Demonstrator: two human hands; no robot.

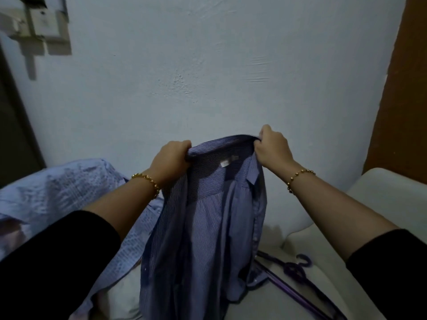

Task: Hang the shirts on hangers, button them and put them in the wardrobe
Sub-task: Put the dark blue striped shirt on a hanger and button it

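High on the pale wall (208, 65) at the far left a switch box (39, 26) is mounted, with a dark door edge (13, 135) below it. Lower down, a light blue shirt (57, 192) lies crumpled on the left part of a white cushioned seat (381, 192). The left hand (171, 160), coming out of a black sleeve (57, 262) and wearing a gold bead bracelet (147, 181), is closed tight around the left end of the collar of a dark blue striped shirt (208, 227). That shirt hangs in the middle of the view, in front of the wall, held up by its collar between the two hands. The inside of its neck and a small white label (223, 163) face the camera, the front hangs open, and the lower part falls out of the bottom of the view just beside the light blue shirt. The right hand (272, 146), with a second gold bracelet (298, 176) at its wrist, grips the right end of the collar with curled fingers. Below it, right of the hanging shirt, a purple hanger (295, 271) lies flat on the seat. A brown panel (397, 100) runs up the right edge
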